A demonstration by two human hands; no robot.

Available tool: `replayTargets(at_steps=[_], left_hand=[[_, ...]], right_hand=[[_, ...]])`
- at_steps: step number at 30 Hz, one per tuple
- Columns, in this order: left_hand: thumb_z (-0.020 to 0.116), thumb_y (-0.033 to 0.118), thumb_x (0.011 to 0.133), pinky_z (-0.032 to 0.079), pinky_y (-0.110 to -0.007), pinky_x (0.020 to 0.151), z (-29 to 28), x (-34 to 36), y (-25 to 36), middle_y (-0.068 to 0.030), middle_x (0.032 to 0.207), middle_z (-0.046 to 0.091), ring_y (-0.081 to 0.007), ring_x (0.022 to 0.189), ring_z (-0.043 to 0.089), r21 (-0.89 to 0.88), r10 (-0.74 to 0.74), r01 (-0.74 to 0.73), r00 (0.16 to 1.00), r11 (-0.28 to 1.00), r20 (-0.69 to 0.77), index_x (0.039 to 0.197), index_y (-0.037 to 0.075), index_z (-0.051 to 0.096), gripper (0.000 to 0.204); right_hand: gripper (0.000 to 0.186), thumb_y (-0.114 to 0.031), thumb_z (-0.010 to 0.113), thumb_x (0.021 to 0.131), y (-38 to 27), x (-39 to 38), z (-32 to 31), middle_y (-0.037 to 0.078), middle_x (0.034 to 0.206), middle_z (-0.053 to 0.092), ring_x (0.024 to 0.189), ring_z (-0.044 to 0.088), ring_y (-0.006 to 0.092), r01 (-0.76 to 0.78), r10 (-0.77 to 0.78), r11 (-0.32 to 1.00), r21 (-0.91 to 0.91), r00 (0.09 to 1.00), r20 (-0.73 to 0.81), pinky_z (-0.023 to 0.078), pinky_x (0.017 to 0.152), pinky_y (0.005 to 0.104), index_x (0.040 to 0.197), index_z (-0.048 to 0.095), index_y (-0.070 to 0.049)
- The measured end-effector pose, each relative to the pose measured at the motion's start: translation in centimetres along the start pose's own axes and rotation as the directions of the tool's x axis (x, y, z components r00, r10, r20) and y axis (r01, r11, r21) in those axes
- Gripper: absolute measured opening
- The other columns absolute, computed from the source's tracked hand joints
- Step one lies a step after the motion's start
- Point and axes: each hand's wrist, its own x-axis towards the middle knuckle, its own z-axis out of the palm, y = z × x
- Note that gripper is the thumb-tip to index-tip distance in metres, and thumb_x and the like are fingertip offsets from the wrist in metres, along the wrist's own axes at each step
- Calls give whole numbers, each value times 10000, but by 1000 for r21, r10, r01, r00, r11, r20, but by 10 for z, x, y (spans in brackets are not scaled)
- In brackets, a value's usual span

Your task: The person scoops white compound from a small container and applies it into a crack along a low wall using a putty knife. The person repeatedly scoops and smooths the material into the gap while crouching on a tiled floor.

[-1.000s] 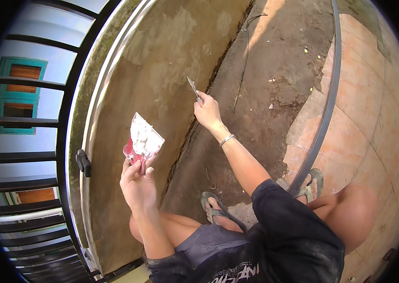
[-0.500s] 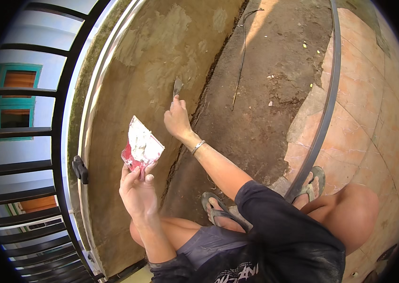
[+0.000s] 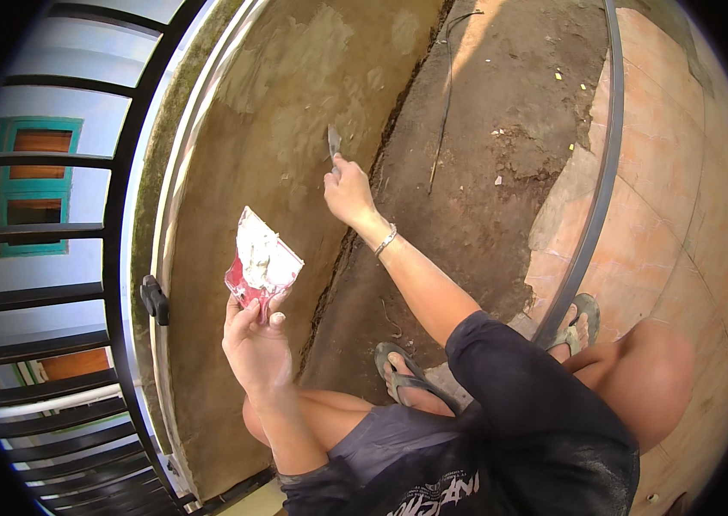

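Note:
My left hand (image 3: 258, 348) grips a red plastic scraper (image 3: 252, 288) by its lower end, fingers closed round it. White putty (image 3: 262, 258) covers most of its broad face, which is held up in front of the low wall. Stretched out ahead, my right hand (image 3: 348, 191) is closed round a putty knife (image 3: 334, 142); its handle is mostly hidden in my fist. The knife's narrow metal blade lies at the face of the brownish plastered wall (image 3: 235, 163), near lighter smeared patches. Whether the blade touches the wall, I cannot tell.
Bare soil (image 3: 476, 138) with small debris and a thin dark stick or cable (image 3: 444, 103) runs along the wall's foot. A grey metal rail (image 3: 609, 155) separates it from orange tiles (image 3: 665, 172). Black railings (image 3: 114, 198) with a black latch (image 3: 154, 299) stand left.
My right hand and the putty knife have shifted a little up and to the right. The left hand still holds up the scraper, nearly in place. The view has moved slightly.

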Motion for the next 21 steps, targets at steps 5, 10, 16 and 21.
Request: replayTargets(at_steps=[5, 10, 16, 21], left_hand=[[505, -28, 961, 618, -257, 694, 8, 6, -6, -171, 1242, 693, -221, 959, 744, 30, -17, 17, 1000, 999, -15, 1388, -89, 513, 432], [504, -27, 964, 621, -265, 699, 9, 6, -9, -168, 1236, 697, -220, 954, 745, 46, -15, 15, 1000, 999, -7, 1377, -86, 519, 418], [513, -29, 960, 618, -266, 700, 10, 9, -8, -162, 1226, 697, -218, 948, 745, 39, -14, 15, 1000, 999, -21, 1368, -84, 521, 412], [525, -18, 953, 615, -263, 698, 10, 3, -9, -161, 1226, 695, -223, 953, 744, 44, 20, -21, 1000, 999, 15, 1379, -87, 509, 432]], right_hand=[[497, -153, 620, 926, 0, 0, -11, 304, 1146, 688, 1098, 683, 398, -170, 171, 985, -19, 973, 152, 512, 970, 430, 1360, 603, 88], [459, -126, 613, 930, 2, 5, -22, 296, 956, 720, 959, 714, 418, 32, -30, 999, 22, 994, -109, 551, 849, 452, 1326, 610, 105], [445, -158, 662, 926, 6, -6, -35, 179, 1013, 759, 933, 711, 256, -165, 152, 986, 40, 964, 216, 532, 866, 355, 1316, 655, 55], [371, -158, 688, 914, 17, -2, -53, 198, 1026, 775, 980, 740, 238, -178, 119, 965, 190, 951, 286, 547, 904, 347, 1225, 711, 43]])
